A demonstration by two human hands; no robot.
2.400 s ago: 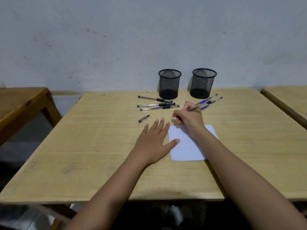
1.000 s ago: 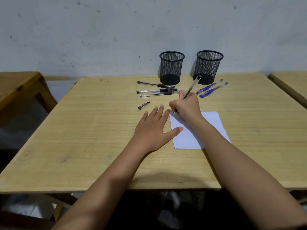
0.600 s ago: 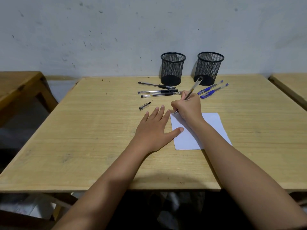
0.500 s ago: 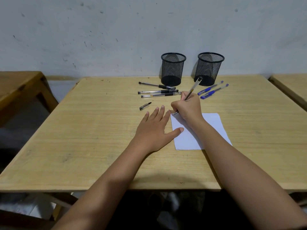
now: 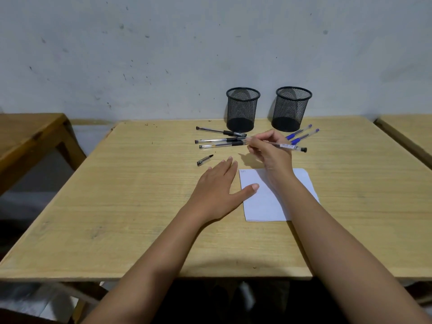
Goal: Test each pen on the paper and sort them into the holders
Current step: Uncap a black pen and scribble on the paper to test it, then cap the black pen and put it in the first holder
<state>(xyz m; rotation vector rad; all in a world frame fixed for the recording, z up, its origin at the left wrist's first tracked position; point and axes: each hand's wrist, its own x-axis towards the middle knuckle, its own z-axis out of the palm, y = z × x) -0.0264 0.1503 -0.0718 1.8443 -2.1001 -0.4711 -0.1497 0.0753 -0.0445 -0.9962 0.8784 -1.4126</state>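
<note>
One clear plastic pen [image 5: 284, 146] is pinched level in the right hand [image 5: 268, 152], above the wooden table [image 5: 140, 206] just beyond the white paper [image 5: 264, 204], whose corner bears a faint scribble: seemingly tested, awaiting sorting. The left hand [image 5: 217, 188] lies spread flat, thumb pinning the sheet. A loose cap [image 5: 205, 160], three black pens [image 5: 219, 141], two blue pens [image 5: 301, 136] and round mesh holders [image 5: 242, 108] sit behind.
</note>
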